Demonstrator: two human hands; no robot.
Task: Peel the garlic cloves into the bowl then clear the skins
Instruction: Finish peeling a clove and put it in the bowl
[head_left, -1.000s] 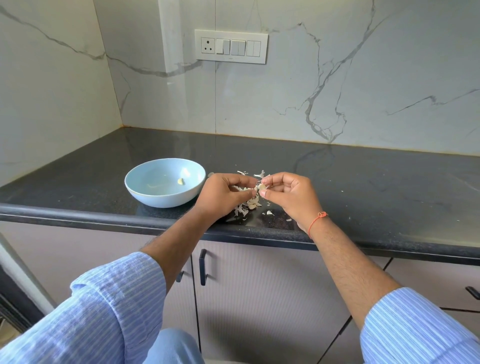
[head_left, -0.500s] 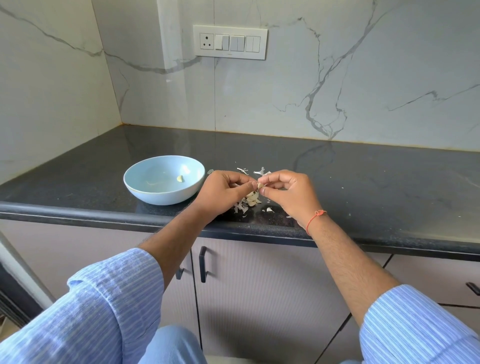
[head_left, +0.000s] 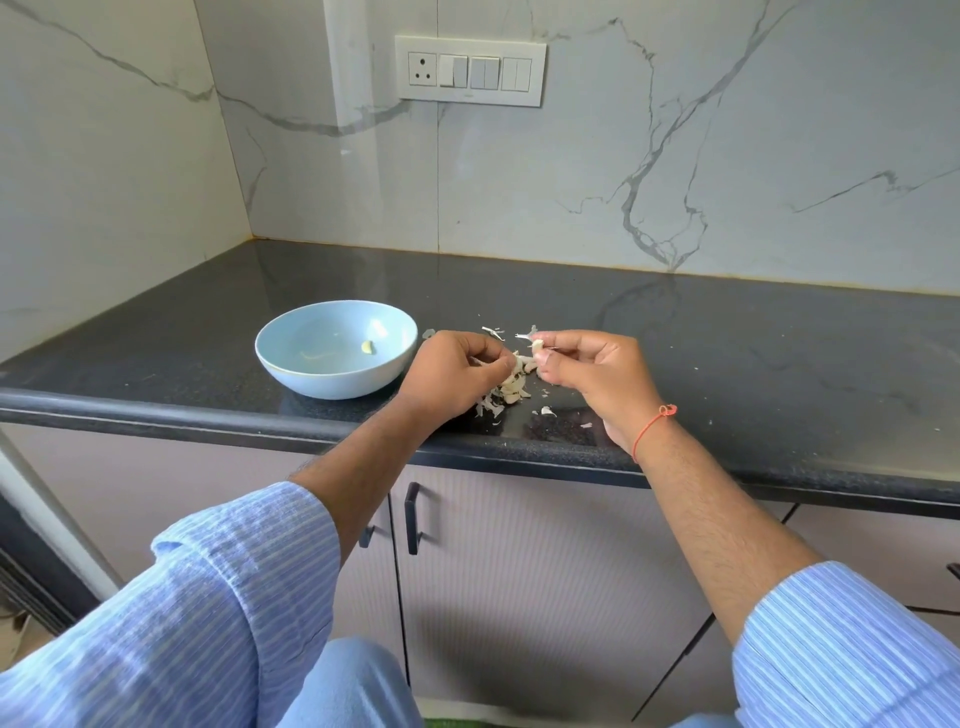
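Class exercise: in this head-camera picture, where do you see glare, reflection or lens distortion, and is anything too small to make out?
Head view: the dark countertop mirrors the wall's marble veins; its front edge bows, a wide-angle effect; the garlic clove pinched by the right hand is small and lacks detail.

bowl (head_left: 291, 364): was pale blue, plain, with a glossy sheen
peeled clove in the bowl (head_left: 367, 347): was pale yellow
garlic skins (head_left: 506, 392): were off-white and cream, papery flakes scattered on the dark top
desk (head_left: 727, 353): was black with fine light speckles, polished enough to mirror the wall's veins
wall (head_left: 675, 156): was white marble pattern with grey veins
switch plate (head_left: 470, 70): was white
cabinet doors (head_left: 519, 571): were pale mauve-grey with fine vertical ribbing, handles black
sleeves (head_left: 234, 597): were light blue with thin white stripes
wrist thread (head_left: 652, 426): was orange-red, on the right wrist
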